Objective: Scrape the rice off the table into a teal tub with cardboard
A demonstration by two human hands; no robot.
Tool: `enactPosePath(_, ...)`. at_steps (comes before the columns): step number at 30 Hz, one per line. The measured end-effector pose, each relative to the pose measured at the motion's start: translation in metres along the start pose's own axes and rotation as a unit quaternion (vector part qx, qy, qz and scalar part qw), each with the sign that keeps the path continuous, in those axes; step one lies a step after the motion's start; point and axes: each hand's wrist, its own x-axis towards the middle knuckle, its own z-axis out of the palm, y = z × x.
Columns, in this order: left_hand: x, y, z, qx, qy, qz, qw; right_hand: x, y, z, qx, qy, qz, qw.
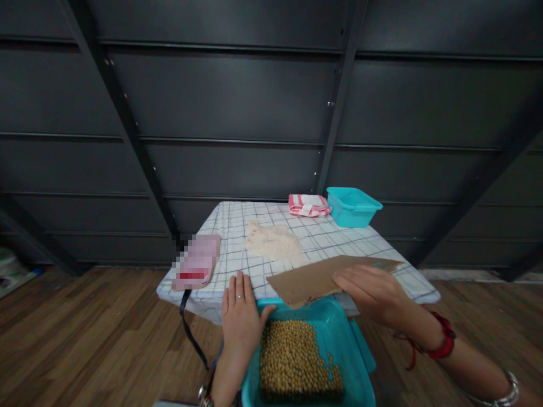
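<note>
A teal tub [353, 362] full of soybeans [297, 359] sits at the near edge of the table. My left hand [241, 316] rests at the tub's left rim, fingers stretched flat onto the checked tablecloth [237, 226], thumb on the rim. My right hand [373, 291] lies on a flat piece of brown cardboard [316, 278], fingers closed over its near edge, with the cardboard's lower corner over the tub. A pile of pale grain [274, 242] lies on the cloth beyond the cardboard.
An empty teal tub [352, 206] and a folded pink striped cloth [309, 205] stand at the table's far right. A pink pouch [197, 263] with a dark strap hangs over the left edge. Dark metal wall panels stand behind; wooden floor surrounds the table.
</note>
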Motion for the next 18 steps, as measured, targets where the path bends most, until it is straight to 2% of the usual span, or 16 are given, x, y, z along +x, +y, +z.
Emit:
enactPosePath(5, 0.0, 0.0, 0.002, 0.0, 0.008, 0.002, 1.0, -0.013, 0.003, 0.0, 0.036, -0.01, 0.02, 0.999)
enactPosePath(9, 0.0, 0.001, 0.001, 0.002, 0.011, 0.001, 1.0, -0.007, 0.007, 0.003, -0.026, 0.014, -0.009, 1.0)
enactPosePath(12, 0.001, 0.001, 0.0, -0.001, 0.009, -0.003, 1.0, 0.0, 0.007, 0.005, -0.043, 0.009, -0.022, 0.999)
enactPosePath(18, -0.001, 0.0, 0.001, -0.008, 0.001, -0.001, 1.0, -0.01, 0.003, 0.001, 0.022, -0.013, 0.007, 1.0)
